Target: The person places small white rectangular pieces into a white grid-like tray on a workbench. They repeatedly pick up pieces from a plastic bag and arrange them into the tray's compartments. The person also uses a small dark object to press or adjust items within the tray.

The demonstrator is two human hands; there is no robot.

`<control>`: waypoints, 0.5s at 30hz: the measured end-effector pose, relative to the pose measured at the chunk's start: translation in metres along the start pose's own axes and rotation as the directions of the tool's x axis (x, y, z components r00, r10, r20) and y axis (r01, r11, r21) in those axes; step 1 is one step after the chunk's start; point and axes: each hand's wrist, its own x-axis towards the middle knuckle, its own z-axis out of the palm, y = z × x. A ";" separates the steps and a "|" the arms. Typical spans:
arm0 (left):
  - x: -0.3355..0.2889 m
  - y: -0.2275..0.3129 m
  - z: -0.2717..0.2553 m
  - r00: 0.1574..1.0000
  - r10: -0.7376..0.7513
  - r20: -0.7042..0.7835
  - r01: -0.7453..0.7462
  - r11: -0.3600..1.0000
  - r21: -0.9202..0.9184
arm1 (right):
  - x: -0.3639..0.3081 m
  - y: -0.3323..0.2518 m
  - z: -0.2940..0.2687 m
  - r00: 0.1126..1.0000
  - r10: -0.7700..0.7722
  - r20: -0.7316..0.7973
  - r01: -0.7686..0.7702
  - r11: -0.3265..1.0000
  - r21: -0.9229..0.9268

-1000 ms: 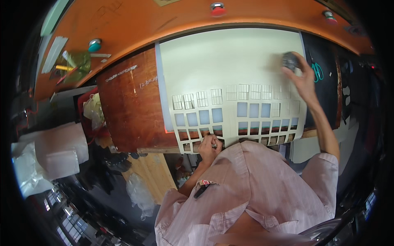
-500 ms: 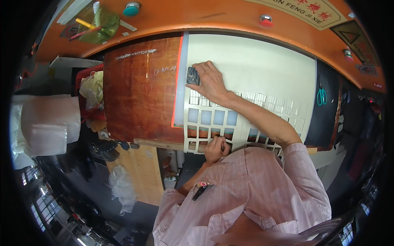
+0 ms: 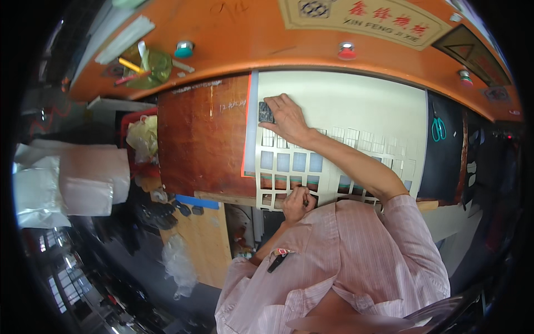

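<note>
currently: dark block (image 3: 266, 112) on pale sheet (image 3: 356, 100), left side

right hand (image 3: 286, 118) grips the block above the rectangular cut-outs (image 3: 299, 162). left hand (image 3: 298, 204), fingers bent, is at the sheet's near edge (cannot tell whether it grips anything).

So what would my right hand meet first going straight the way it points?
Past the dark block it holds, your right hand would probably meet the bluish strip bordering the pale sheet, though height is unclear.
</note>
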 end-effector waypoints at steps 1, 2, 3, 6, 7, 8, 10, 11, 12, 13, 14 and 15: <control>0.001 0.002 0.000 1.000 -0.022 0.007 0.022 1.000 -0.004 | -0.005 -0.003 -0.005 0.999 0.002 -0.047 -0.001 1.000 0.015; 0.001 0.002 0.000 1.000 -0.012 -0.010 0.012 1.000 -0.003 | -0.010 -0.006 -0.011 0.998 0.029 -0.062 -0.028 0.999 0.025; 0.002 0.004 0.000 1.000 -0.003 -0.030 0.002 1.000 -0.005 | -0.023 -0.007 -0.021 0.991 0.033 -0.132 -0.028 0.999 0.039; 0.002 0.002 0.002 0.993 0.081 -0.082 -0.081 0.997 0.012 | -0.080 0.001 -0.074 0.932 0.184 -0.313 -0.128 0.973 0.190; 0.002 0.001 0.002 0.990 0.108 -0.096 -0.108 0.994 0.004 | -0.105 0.008 -0.101 0.899 0.210 -0.383 -0.119 0.961 0.248; 0.002 0.000 0.003 0.990 0.109 -0.094 -0.112 0.993 -0.021 | -0.129 0.015 -0.129 0.828 0.225 -0.513 -0.105 0.962 0.251; 0.003 0.001 0.003 0.983 0.155 -0.098 -0.156 0.988 0.003 | -0.171 0.030 -0.189 0.688 0.243 -0.684 -0.151 0.970 0.193; 0.004 0.004 0.003 0.977 0.184 -0.112 -0.189 0.981 -0.035 | -0.192 0.034 -0.224 0.608 0.268 -0.748 -0.193 0.963 0.188; 0.008 0.007 0.003 0.992 0.102 -0.080 -0.105 0.994 -0.036 | -0.208 0.038 -0.259 0.515 0.281 -0.810 -0.233 0.955 0.183; 0.010 0.010 0.002 0.990 0.120 -0.074 -0.125 0.991 -0.056 | -0.223 0.035 -0.288 0.444 0.219 -0.869 -0.214 0.968 0.134; 0.013 0.015 0.003 0.965 0.201 -0.168 -0.223 0.967 -0.123 | -0.232 0.030 -0.312 0.366 0.178 -0.913 -0.196 0.974 0.112; 0.015 0.018 0.000 0.967 0.202 -0.159 -0.218 0.972 -0.091 | -0.235 0.026 -0.332 0.309 0.069 -0.948 -0.245 0.970 -0.009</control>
